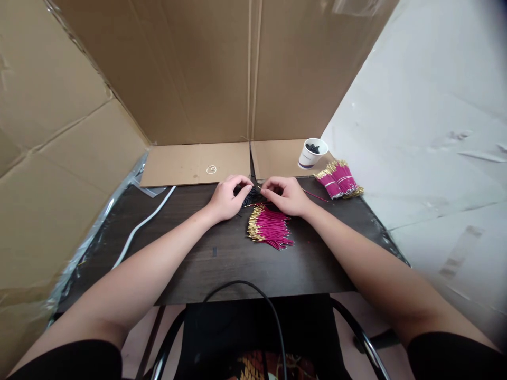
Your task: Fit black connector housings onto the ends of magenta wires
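My left hand (232, 197) is closed in a pinch above a small pile of black pieces (249, 199) on the dark table. Whatever lies between its fingertips is too small to make out. Just beside it, my right hand (288, 197) pinches a thin wire whose gold tip (259, 187) points toward the left fingertips. A magenta length (316, 195) shows beyond the right hand; I cannot tell whether it belongs to the same wire. Below both hands lies a loose heap of magenta wires (275, 226), gold ends to the left and silvery ends to the right.
A paper cup (307, 159) of black pieces stands on a cardboard strip at the back right. Tied bundles of magenta wires (344, 179) lie beside it. A white loop (211, 169) rests on the left cardboard (174, 163). A white cable (144, 221) crosses the table's left side.
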Tool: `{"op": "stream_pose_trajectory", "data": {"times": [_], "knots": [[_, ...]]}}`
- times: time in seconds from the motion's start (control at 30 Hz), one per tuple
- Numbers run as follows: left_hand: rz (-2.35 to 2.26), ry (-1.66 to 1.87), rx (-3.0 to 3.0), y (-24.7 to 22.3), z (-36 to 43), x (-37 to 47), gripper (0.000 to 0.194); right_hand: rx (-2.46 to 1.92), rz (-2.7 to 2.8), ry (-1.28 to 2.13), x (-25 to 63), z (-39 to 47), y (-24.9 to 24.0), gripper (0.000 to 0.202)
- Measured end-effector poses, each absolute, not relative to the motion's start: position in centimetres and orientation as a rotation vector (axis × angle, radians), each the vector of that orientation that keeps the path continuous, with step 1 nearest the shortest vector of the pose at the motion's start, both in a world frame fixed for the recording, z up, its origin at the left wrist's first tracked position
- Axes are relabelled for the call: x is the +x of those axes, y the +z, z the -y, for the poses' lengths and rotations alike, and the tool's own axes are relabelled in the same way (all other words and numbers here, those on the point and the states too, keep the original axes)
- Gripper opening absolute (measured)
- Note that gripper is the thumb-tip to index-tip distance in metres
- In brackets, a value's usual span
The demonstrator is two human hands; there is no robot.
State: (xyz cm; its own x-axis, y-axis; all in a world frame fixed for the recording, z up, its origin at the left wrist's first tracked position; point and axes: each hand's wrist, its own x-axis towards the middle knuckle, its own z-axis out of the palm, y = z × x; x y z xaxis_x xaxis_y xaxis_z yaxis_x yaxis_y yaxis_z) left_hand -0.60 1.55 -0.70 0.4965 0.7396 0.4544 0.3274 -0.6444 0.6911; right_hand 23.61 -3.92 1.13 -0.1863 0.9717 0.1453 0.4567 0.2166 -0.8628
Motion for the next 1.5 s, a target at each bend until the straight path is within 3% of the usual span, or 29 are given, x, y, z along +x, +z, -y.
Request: {"op": "stream_pose_trajectory", "data": {"times": [0.87,1.5], "knots": [[-0.849,1.068,2.285,-0.34,-1.13,-0.54,0.015,-1.33,1.911,0.633,23.32,4.1,1.3,0.027],[-0.806,1.103,2.324,-0.24,-1.09,-0.61,0.013,-1.362,1.842,0.724,23.29,3.84,0.71,0.033]]}}
